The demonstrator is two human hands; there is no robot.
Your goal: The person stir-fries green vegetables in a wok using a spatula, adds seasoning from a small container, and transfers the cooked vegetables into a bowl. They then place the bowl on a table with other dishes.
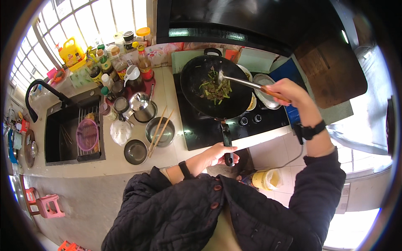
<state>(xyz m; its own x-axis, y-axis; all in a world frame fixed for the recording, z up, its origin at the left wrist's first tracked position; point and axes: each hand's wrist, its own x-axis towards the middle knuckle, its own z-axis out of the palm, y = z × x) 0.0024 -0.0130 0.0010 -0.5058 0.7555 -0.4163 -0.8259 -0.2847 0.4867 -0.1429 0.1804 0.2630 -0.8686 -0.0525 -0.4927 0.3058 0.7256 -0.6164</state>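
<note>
A black wok [201, 103] rests on the left part of a black gas cooktop [204, 135]. Its black handle [226, 135] points toward me, and my left hand [216, 154] grips the end of it. In my right hand [290, 89] is a metal spatula [243, 82] with a wooden handle, held over the wok from the right. The head of the tool touches a heap of chopped green stalks and brown pieces [215, 89] in the middle of the wok.
Left of the cooktop stand a steel bowl [169, 133] with chopsticks [157, 135] across it, a smaller bowl [135, 152] and seasoning bottles [145, 64]. A black sink [56, 150] holds a purple basket [87, 135]. Behind the wok's right side sits a metal dish [267, 94]. The range hood [238, 18] hangs above.
</note>
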